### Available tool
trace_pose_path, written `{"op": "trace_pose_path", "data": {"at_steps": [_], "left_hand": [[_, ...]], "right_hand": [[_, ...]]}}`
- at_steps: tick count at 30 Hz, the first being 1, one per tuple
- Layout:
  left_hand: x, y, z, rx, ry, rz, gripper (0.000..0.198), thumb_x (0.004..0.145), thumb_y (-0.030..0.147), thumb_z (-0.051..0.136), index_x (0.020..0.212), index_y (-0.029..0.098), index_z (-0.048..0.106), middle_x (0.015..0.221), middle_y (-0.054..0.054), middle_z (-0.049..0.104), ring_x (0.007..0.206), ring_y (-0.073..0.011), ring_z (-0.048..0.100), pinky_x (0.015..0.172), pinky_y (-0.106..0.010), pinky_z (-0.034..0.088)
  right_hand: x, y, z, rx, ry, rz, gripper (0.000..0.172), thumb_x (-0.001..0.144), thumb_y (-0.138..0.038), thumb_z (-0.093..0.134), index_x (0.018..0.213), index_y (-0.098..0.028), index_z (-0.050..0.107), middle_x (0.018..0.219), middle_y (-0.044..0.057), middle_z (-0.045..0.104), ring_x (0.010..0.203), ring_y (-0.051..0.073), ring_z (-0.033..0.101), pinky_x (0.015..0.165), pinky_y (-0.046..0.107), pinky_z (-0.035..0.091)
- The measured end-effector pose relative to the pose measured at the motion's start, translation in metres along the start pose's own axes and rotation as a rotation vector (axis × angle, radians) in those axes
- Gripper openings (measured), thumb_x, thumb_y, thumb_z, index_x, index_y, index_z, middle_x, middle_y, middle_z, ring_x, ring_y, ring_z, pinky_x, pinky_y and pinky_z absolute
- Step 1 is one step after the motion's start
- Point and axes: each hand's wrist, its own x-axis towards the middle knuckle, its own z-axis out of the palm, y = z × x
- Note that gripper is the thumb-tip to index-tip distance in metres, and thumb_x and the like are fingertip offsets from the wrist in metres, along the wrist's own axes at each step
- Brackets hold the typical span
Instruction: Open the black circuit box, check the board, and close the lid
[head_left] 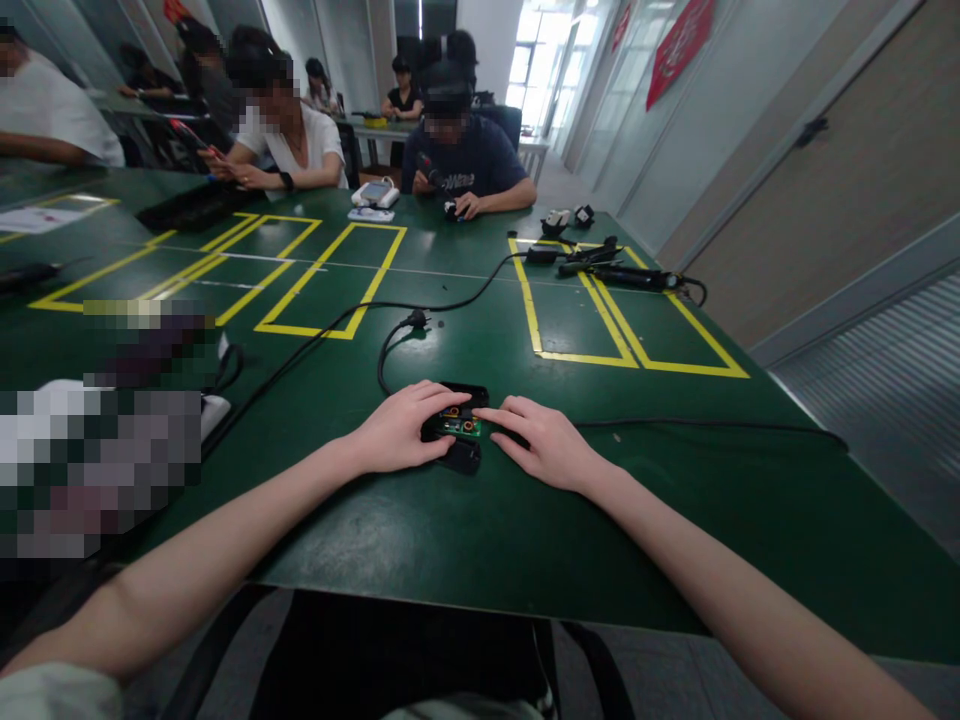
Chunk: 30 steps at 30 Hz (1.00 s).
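The little black casing (459, 455) sits dead centre in front of us on the green table (480, 560), lid off, so the circuit board (459, 425) with its copper coils is showing. Its long axis runs pretty much straight away from us, near end to far end, so each of our hands comes at it from a long side.

Our left hand (397, 428) is curled round the casing's left side, fingers draped over the far end in a loose hold. Our right hand (546, 442) lies spread on the casing's right, not gripping anything, just the index fingertip touching the board's edge. Both hands are in contact, but the left has far more of it.

Behind the casing a black cable (384, 360) loops off to a plug (417, 320). Further back and to the right of the casing there's a yellow taped rectangle (534, 320) and a power screwdriver (630, 276). Straight beyond it, a person in a dark shirt (469, 165) sits working at the table's far edge.
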Motion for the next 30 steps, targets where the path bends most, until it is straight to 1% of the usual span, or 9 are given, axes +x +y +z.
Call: {"op": "trace_pose_path", "data": {"at_steps": [6,9,11,14,16,19,22,26,30], "left_hand": [[0.000,0.007,0.002,-0.010,0.007,-0.036,0.052,0.088,0.025,0.068,0.138,0.020,0.059,0.130,-0.012,0.066,0.120,-0.0281,0.062,0.107,-0.048,0.052],[-0.001,0.006,-0.005,-0.003,0.020,-0.028,0.049,0.090,0.026,0.065,0.138,0.022,0.059,0.134,-0.012,0.064,0.124,-0.0276,0.060,0.106,-0.046,0.053],[-0.002,0.003,-0.011,0.027,0.041,-0.026,0.043,0.092,0.026,0.061,0.134,0.022,0.061,0.133,-0.012,0.063,0.124,-0.0270,0.060,0.104,-0.045,0.054],[-0.002,-0.005,-0.023,0.074,0.043,-0.015,0.031,0.095,0.026,0.055,0.123,0.020,0.066,0.126,-0.011,0.064,0.114,-0.0243,0.065,0.095,-0.039,0.057],[-0.002,-0.010,-0.029,0.089,0.018,-0.011,0.024,0.094,0.026,0.055,0.113,0.019,0.068,0.114,-0.009,0.067,0.100,-0.0212,0.068,0.085,-0.034,0.057],[-0.002,-0.015,-0.034,0.100,-0.030,-0.011,0.012,0.089,0.025,0.059,0.095,0.018,0.068,0.094,-0.004,0.066,0.084,-0.0175,0.066,0.074,-0.028,0.053],[-0.002,-0.017,-0.033,0.109,-0.052,-0.012,0.008,0.086,0.024,0.062,0.089,0.019,0.066,0.089,-0.003,0.066,0.084,-0.0177,0.065,0.073,-0.027,0.051],[-0.002,-0.020,-0.028,0.095,-0.074,-0.026,0.011,0.088,0.025,0.062,0.095,0.019,0.068,0.095,-0.004,0.067,0.089,-0.0188,0.065,0.076,-0.028,0.051],[-0.001,-0.022,-0.022,0.091,-0.073,-0.048,0.009,0.091,0.024,0.060,0.095,0.020,0.067,0.094,-0.003,0.067,0.089,-0.0190,0.065,0.077,-0.029,0.051]], "right_hand": [[0.000,-0.001,0.001,0.008,-0.014,0.043,0.036,0.103,-0.024,0.051,0.137,-0.022,0.062,0.105,0.009,0.066,0.092,0.023,0.064,0.077,0.036,0.056],[0.000,-0.002,0.001,0.014,-0.021,0.066,0.036,0.103,-0.024,0.051,0.137,-0.025,0.063,0.105,0.008,0.066,0.090,0.021,0.064,0.076,0.035,0.056],[0.000,-0.003,0.000,0.015,-0.018,0.075,0.036,0.103,-0.024,0.052,0.137,-0.026,0.063,0.103,0.008,0.065,0.089,0.021,0.064,0.076,0.034,0.055],[-0.001,-0.004,0.000,0.004,-0.019,0.070,0.036,0.103,-0.023,0.052,0.137,-0.024,0.062,0.103,0.008,0.065,0.088,0.021,0.064,0.076,0.034,0.055],[-0.001,-0.005,0.001,-0.007,-0.024,0.070,0.037,0.102,-0.022,0.052,0.138,-0.022,0.062,0.103,0.008,0.065,0.089,0.021,0.064,0.076,0.033,0.055],[0.000,-0.006,0.002,-0.021,-0.024,0.082,0.037,0.102,-0.022,0.052,0.138,-0.022,0.062,0.102,0.008,0.066,0.089,0.021,0.065,0.075,0.033,0.055],[0.000,-0.006,0.003,-0.022,-0.018,0.085,0.037,0.102,-0.022,0.050,0.138,-0.022,0.062,0.102,0.008,0.067,0.089,0.021,0.065,0.075,0.033,0.055],[0.000,-0.005,0.003,-0.003,0.002,0.085,0.037,0.101,-0.023,0.051,0.136,-0.023,0.063,0.100,0.008,0.067,0.089,0.022,0.065,0.074,0.033,0.055],[-0.001,-0.007,0.001,0.018,0.011,0.081,0.037,0.100,-0.032,0.056,0.135,-0.021,0.063,0.102,0.009,0.067,0.089,0.023,0.066,0.075,0.036,0.056]]}}
